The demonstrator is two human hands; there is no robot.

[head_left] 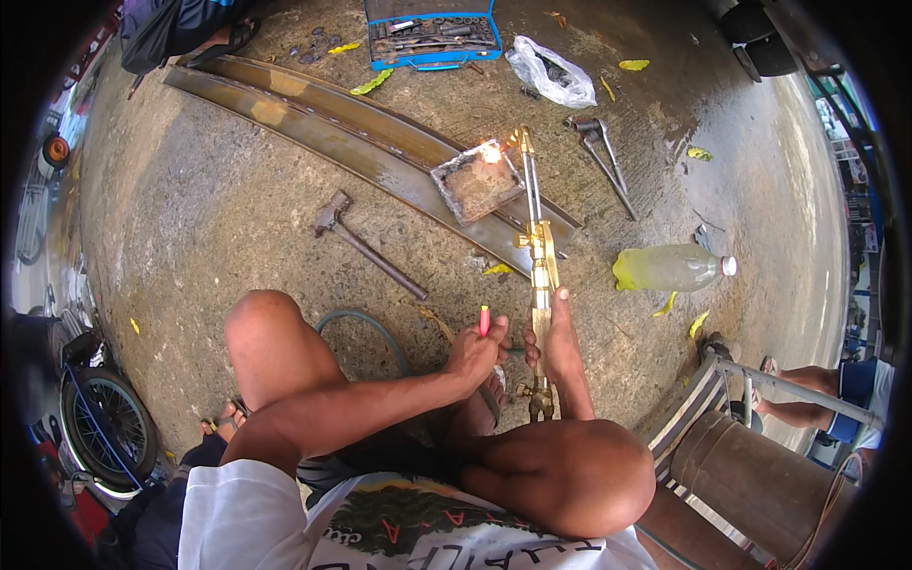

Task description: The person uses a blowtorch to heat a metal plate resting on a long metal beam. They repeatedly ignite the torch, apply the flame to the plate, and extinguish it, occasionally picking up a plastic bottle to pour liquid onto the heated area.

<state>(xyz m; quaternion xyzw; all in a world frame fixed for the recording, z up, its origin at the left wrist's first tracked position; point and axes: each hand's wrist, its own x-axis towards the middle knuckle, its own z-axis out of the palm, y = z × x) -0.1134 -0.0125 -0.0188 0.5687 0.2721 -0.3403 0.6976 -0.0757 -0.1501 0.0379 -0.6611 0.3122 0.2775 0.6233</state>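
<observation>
My right hand [562,350] is wrapped round the handle of a brass cutting torch [541,271]. Its two thin tubes run away from me to an angled head, beside a bright glow at the far edge of a square metal plate [480,186]. That plate is rusty, with rough edges, and rests on long steel bars [347,152]. Close to the torch handle, my left hand [475,353] is closed round a small pink lighter [484,320] with a yellow-green end; its lower part is hidden by the fingers.
A hammer [366,245] lies left of the plate. Right are a metal hand tool [605,161] and a bottle of yellow-green liquid [670,268]. Beyond stand a blue socket-tool case [434,55] and a plastic bag [556,76]. A hose [375,328] curves near my knees; a brown cylinder [750,470] is at lower right.
</observation>
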